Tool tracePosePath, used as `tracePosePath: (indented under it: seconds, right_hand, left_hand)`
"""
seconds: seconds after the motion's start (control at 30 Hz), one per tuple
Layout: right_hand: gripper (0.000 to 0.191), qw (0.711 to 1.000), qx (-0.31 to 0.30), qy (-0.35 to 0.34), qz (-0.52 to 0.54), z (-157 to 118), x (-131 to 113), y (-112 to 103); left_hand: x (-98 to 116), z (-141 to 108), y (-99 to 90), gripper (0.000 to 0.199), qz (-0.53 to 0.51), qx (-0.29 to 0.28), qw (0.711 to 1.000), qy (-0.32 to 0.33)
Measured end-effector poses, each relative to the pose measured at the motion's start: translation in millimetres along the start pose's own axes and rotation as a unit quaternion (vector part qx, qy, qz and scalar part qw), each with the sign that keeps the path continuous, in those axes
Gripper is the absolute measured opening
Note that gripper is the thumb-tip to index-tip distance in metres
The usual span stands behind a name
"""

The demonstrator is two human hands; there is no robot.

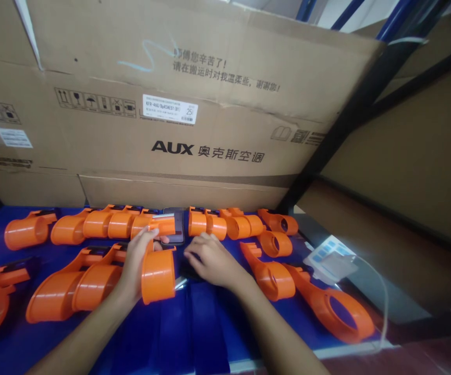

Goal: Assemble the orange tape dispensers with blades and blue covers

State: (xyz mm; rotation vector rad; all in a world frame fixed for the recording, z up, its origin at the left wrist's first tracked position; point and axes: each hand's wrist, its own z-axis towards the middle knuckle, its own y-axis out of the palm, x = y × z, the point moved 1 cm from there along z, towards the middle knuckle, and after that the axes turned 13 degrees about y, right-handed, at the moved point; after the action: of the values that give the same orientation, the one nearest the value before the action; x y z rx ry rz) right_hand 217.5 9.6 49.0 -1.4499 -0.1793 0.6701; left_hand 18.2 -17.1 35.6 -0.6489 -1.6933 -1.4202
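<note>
My left hand (137, 260) is closed around an orange tape dispenser (158, 276), its round hub facing down and its toothed end up. No tape roll shows on it. Just right of it, my right hand (213, 260) has its fingers curled down by a dark object (188, 268) close to the blue surface. Its fingertips are partly hidden, and what they hold I cannot make out. A thin metallic strip (180, 283) shows beside the dispenser's hub. Behind my hands lies a phone (176, 226) with its screen up.
Several more orange tape dispensers (53, 297) stand in rows on the blue tabletop (131, 344), left and right. A white and blue box (332, 258) with a cable sits at the right. A large cardboard carton (209, 125) forms the back, beside a dark rack post (327, 140).
</note>
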Motion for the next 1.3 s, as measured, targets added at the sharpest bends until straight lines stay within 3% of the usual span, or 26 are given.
tracePosePath:
  seconds: [0.37, 0.57, 0.77, 1.0, 1.3]
  right_hand:
    - [0.009, 0.999, -0.027, 0.017, -0.010, -4.0, -0.4, 1.7]
    - [0.021, 0.985, 0.107, 0.080, 0.105, -6.9, 0.8, -17.4]
    - [0.029, 0.960, 0.210, -0.034, 0.181, -11.0, -5.6, -16.7]
    - [0.027, 0.958, 0.221, -0.035, 0.177, -10.5, -6.8, -14.2]
    - [0.031, 0.953, 0.184, -0.005, 0.240, -8.6, -3.5, -19.1]
  left_hand:
    - [-4.2, -6.3, 6.4, 0.032, 0.084, -0.043, 0.993, 0.065]
    - [-14.1, 0.9, 0.3, 0.026, 0.129, -0.078, 0.983, 0.104]
    - [-20.1, -7.2, 4.9, 0.029, 0.168, -0.157, 0.965, 0.126]
    - [-20.2, -13.0, 7.6, 0.037, 0.174, -0.166, 0.963, 0.118]
    - [-18.5, -11.1, 8.8, 0.023, 0.116, -0.148, 0.979, 0.073]
